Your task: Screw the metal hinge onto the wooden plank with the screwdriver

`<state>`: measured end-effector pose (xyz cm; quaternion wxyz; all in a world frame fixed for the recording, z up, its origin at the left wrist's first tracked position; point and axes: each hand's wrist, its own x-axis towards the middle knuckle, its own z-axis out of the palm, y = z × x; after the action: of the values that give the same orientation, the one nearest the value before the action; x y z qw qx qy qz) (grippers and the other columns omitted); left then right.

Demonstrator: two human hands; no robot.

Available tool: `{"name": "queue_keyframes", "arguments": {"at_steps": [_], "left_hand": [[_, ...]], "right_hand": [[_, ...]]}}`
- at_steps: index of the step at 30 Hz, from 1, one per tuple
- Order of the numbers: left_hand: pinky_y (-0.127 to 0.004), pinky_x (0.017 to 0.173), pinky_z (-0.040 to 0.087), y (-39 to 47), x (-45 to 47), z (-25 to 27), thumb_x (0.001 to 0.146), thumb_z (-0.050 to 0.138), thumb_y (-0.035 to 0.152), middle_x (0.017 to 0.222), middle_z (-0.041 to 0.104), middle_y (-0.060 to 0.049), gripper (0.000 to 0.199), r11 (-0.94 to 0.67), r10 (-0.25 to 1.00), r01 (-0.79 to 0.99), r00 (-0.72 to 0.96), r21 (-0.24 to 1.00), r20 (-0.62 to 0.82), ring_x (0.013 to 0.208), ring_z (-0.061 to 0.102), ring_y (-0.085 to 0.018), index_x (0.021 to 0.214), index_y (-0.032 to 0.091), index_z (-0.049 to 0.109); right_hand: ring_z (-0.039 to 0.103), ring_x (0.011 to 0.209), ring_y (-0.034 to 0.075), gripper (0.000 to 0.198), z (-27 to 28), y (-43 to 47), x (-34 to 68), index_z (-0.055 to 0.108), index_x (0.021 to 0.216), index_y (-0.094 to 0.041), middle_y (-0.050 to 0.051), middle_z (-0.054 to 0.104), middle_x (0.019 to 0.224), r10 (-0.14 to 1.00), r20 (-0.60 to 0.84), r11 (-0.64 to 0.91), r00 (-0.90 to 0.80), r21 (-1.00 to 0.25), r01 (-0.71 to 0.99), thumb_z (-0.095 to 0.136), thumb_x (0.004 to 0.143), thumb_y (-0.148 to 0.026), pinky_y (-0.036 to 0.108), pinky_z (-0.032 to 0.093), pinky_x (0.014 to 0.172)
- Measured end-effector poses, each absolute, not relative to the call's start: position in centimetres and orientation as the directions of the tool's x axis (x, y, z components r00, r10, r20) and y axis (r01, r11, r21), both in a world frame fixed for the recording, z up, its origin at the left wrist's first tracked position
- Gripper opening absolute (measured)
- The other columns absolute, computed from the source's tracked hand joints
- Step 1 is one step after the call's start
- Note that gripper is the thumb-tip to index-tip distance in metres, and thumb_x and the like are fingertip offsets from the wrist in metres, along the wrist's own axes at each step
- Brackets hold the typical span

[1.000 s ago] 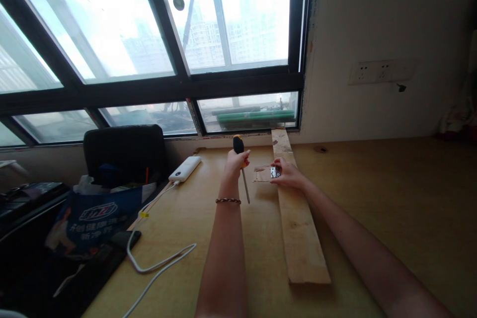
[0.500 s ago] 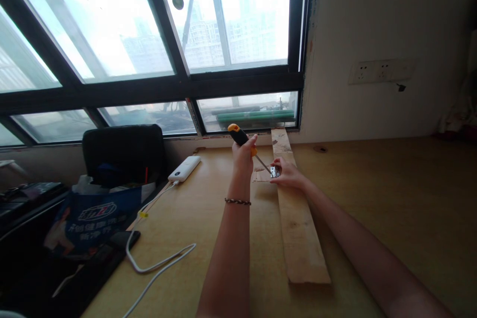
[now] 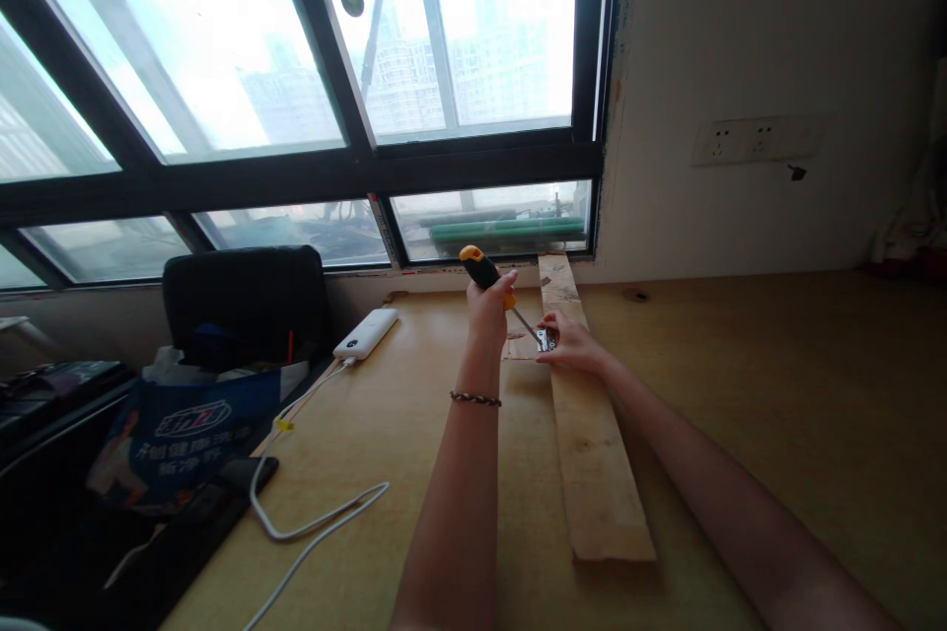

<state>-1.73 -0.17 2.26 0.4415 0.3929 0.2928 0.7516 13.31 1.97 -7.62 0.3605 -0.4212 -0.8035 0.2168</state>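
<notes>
My left hand (image 3: 488,311) is closed around the black and orange handle of a screwdriver (image 3: 479,266). The screwdriver slants down to the right, its shaft reaching a small silver metal hinge (image 3: 546,340). Thumb and fingers of my right hand (image 3: 575,345) pinch that hinge at the left edge of a long wooden board (image 3: 596,454). Whether the tip sits in a screw is too small to tell. Under the hinge, a shorter wood piece (image 3: 521,345) sticks out to the left of the board.
On the wooden table (image 3: 710,394), a white power bank (image 3: 366,334) with a white cable (image 3: 326,523) lies to the left. Beyond the table's left edge stand a black chair (image 3: 244,296) and a blue bag (image 3: 192,444). A window (image 3: 473,158) and wall close off the back.
My left hand and the screwdriver have shifted slightly to the right. My right hand, the hinge and the board look almost unmoved.
</notes>
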Motion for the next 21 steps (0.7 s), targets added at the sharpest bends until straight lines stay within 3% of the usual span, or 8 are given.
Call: {"name": "queue_keyframes", "arguments": {"at_steps": [21], "left_hand": [[-0.02,0.052,0.034,-0.8,-1.9,3.0,0.054,0.07,0.021,0.057,0.046,0.005,0.026,-0.498,0.862,-0.345,-0.297,0.796,0.411,0.05,0.044,-0.006,0.069,0.016,0.049]], "right_hand": [[0.058,0.097,0.023,0.064,-7.3,1.7,13.3,0.043,0.1,-0.018,0.011,0.061,0.104,0.843,0.389,0.537,-0.372,-0.66,0.525,0.079,0.048,-0.031,0.034,0.045,0.081]]}}
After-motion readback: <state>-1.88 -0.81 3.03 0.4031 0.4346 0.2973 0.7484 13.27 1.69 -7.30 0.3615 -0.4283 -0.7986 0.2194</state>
